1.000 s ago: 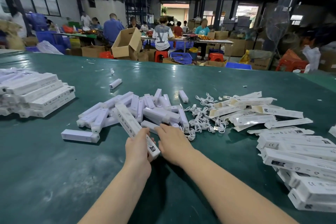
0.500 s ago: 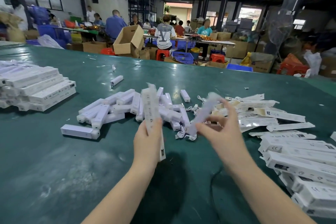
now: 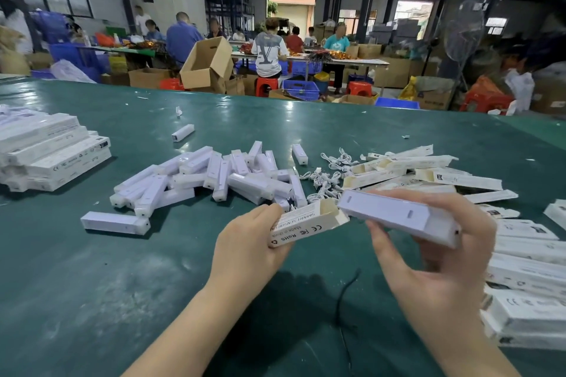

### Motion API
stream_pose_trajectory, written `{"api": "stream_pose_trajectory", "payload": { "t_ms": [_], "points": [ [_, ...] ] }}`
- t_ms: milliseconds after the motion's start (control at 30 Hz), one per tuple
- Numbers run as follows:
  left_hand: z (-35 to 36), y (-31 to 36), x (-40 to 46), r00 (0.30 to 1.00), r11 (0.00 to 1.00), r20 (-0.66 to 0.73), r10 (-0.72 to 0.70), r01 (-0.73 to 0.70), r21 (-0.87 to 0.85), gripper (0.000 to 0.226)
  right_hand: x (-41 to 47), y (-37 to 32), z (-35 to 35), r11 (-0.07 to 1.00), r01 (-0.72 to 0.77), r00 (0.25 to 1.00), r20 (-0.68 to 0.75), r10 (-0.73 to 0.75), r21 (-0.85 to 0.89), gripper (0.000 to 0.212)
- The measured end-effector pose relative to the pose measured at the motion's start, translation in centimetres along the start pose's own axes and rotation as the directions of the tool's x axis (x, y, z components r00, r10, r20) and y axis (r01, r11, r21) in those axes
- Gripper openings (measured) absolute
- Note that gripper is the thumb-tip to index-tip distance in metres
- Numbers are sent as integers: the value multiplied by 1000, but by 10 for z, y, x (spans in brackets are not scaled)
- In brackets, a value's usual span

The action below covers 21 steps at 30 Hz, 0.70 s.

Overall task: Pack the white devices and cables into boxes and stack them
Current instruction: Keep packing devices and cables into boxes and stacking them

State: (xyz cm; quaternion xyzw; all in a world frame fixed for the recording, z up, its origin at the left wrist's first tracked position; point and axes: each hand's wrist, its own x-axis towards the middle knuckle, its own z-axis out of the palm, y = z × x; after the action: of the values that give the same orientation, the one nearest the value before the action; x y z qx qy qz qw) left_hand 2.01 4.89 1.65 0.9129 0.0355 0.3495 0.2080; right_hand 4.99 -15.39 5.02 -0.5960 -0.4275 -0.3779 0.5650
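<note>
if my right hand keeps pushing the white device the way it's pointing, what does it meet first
Most likely the open end of the box in your left hand. The device in your right hand has its tip right at that opening; depth is hard to judge.

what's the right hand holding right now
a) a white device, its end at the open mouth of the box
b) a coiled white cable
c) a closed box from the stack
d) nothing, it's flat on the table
a: the right hand grips a white device, whose near end sits just at the open end of the small box held by the left hand, above the green table.
</note>
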Motion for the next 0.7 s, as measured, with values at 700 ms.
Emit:
{"api": "stream_pose_trajectory", "payload": {
  "t_ms": [700],
  "points": [
    [-6,-5,-4,993,993,27,115,-114,-34,10,-19,-13,5,963,-261,964,75,256,70,62]
  ]
}}
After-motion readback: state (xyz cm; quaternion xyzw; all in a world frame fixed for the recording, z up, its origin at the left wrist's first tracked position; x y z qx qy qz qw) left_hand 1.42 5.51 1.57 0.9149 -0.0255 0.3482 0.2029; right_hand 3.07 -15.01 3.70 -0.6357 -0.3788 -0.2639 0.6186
